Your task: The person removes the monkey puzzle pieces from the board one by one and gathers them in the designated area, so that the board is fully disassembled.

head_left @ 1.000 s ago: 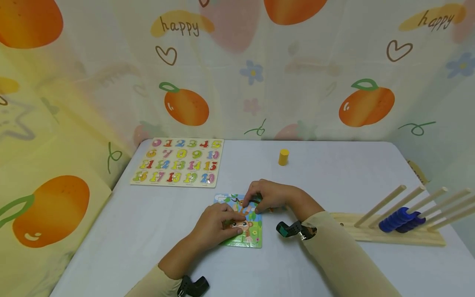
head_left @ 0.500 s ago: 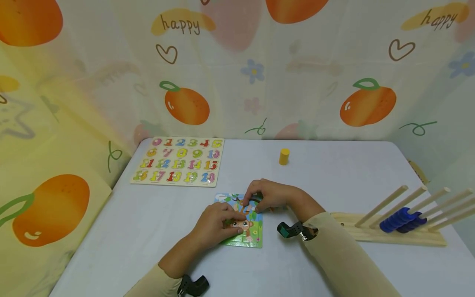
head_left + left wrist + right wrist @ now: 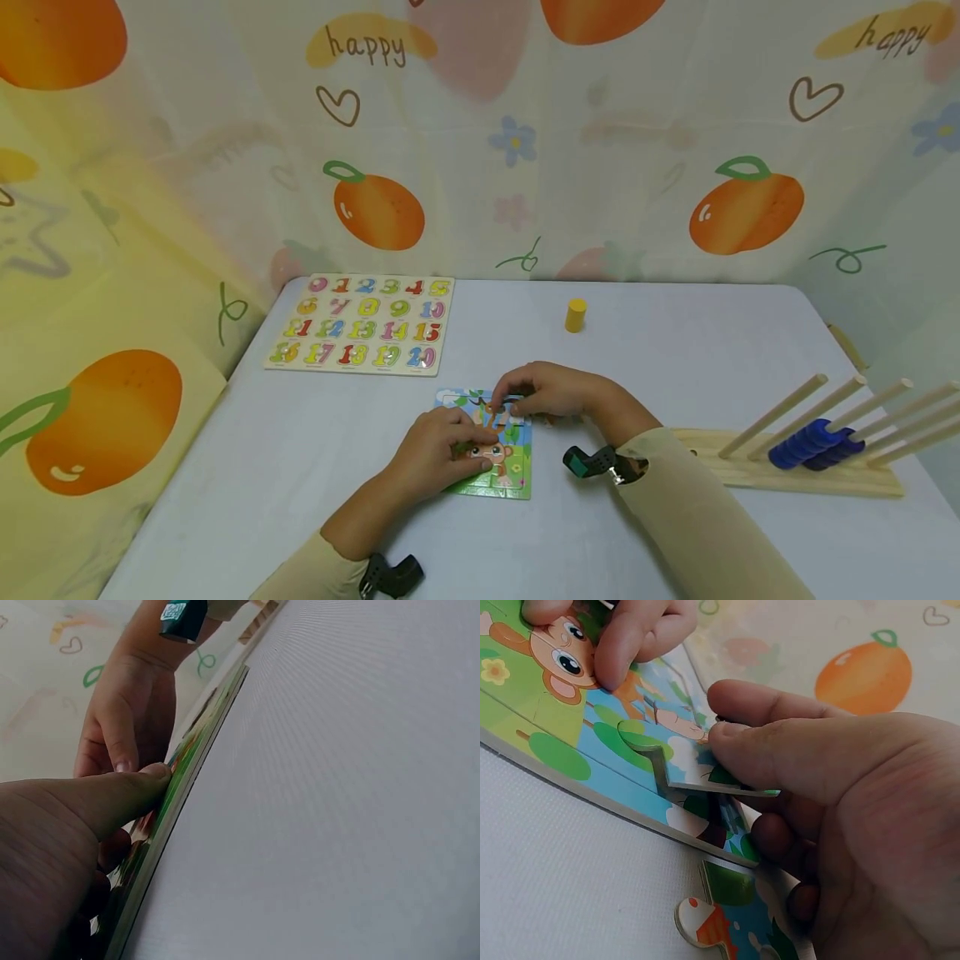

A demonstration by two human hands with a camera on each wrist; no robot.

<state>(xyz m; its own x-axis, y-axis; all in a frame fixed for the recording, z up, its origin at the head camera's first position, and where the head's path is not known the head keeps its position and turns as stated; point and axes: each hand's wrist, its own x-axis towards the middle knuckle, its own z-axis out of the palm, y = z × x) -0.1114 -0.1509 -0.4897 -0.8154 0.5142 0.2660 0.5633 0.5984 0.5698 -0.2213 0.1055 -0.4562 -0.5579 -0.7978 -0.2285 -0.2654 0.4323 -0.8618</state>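
A jigsaw puzzle (image 3: 517,458) with a cartoon monkey lies in its board at the table's middle. My left hand (image 3: 431,450) rests on its left part, fingertips and thumb touching the monkey picture. Over the upper right corner, my right hand (image 3: 558,392) pinches a puzzle piece (image 3: 694,769) between thumb and fingers. That piece is tilted, one edge raised above the board. In the right wrist view, a loose puzzle piece (image 3: 739,904) with an orange-and-white figure lies beside the board, partly under the right hand.
At the back left lies a number board (image 3: 360,325). A yellow cylinder (image 3: 575,316) stands at the back. To the right is a wooden base with slanted pegs (image 3: 810,475), bearing dark blue rings (image 3: 798,444). A printed cloth (image 3: 600,167) hangs behind the table.
The right hand's thumb has risen slightly, and its fingers have shifted a little with the piece. My left hand stays in place on the puzzle. The head view has tilted slightly.
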